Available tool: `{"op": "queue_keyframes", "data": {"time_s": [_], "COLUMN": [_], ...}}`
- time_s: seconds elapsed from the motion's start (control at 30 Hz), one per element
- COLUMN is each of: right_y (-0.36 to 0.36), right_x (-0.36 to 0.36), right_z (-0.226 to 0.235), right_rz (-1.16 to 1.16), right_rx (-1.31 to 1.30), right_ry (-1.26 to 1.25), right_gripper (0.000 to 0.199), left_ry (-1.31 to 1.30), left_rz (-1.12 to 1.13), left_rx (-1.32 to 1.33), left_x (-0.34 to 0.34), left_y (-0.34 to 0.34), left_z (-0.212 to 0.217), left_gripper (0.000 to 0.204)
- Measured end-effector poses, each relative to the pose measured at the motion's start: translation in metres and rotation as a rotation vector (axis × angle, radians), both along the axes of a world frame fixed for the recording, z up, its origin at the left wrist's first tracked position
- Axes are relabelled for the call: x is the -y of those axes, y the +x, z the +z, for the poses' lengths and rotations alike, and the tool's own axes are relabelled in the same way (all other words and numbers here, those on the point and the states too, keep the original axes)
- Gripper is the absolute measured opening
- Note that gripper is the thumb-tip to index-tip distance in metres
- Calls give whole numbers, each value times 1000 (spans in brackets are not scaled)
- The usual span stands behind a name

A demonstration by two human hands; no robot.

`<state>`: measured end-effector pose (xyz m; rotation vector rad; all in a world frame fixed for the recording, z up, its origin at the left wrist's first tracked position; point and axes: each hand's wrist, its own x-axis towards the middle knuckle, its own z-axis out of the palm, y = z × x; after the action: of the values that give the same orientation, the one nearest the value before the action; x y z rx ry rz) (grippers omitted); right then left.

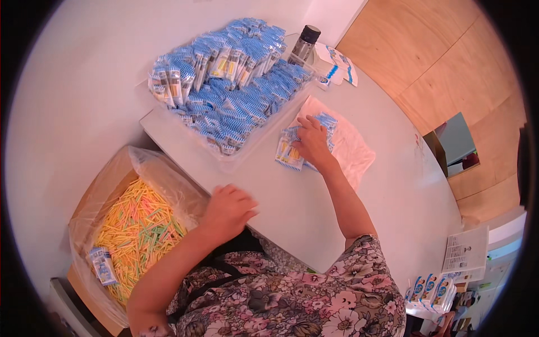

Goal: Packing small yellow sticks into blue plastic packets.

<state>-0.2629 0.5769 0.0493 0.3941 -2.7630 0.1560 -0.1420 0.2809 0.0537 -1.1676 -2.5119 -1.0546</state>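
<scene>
My right hand (313, 140) lies over a few small clear packets (289, 153) with blue-striped ends, its fingers and thumb spread across them. They rest partly on a pale pink cloth (353, 149) on the table. My left hand (227, 210) hovers at the table's near left edge, beside the carton. It is blurred, and whether its fingers hold anything is unclear. A clear plastic tub (236, 160) heaped with similar packets (241, 106) stands ahead of my hands.
At my left stands a plastic-lined cardboard carton (90, 205) of thin yellow, pink and green sticks (140, 219), with one packet (103, 265) on top. A dark-capped bottle (305, 45) and a white-and-blue box (337, 62) are behind the tub. Blue-and-white packages (431, 292) sit at the lower right.
</scene>
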Motion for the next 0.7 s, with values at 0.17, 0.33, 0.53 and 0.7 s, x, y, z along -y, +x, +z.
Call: {"op": "queue_keyframes", "data": {"time_s": [0.17, 0.33, 0.53, 0.7], "right_y": [-16, -12, 24, 53], "right_x": [3, -4, -17, -63], "right_z": [13, 15, 12, 12], "right_rz": [126, 302, 540, 1], "right_rx": [147, 74, 17, -87], "right_ry": [116, -50, -548, -864], "right_gripper": [17, 16, 21, 28], "left_ry": [-97, -20, 527, 550], "left_rz": [181, 342, 102, -179], "left_rx": [-6, 250, 593, 923], "left_x": [-93, -136, -136, -131], "left_y": [-68, -101, -113, -102], "left_z": [-33, -38, -41, -48], "left_gripper": [49, 79, 74, 50]}}
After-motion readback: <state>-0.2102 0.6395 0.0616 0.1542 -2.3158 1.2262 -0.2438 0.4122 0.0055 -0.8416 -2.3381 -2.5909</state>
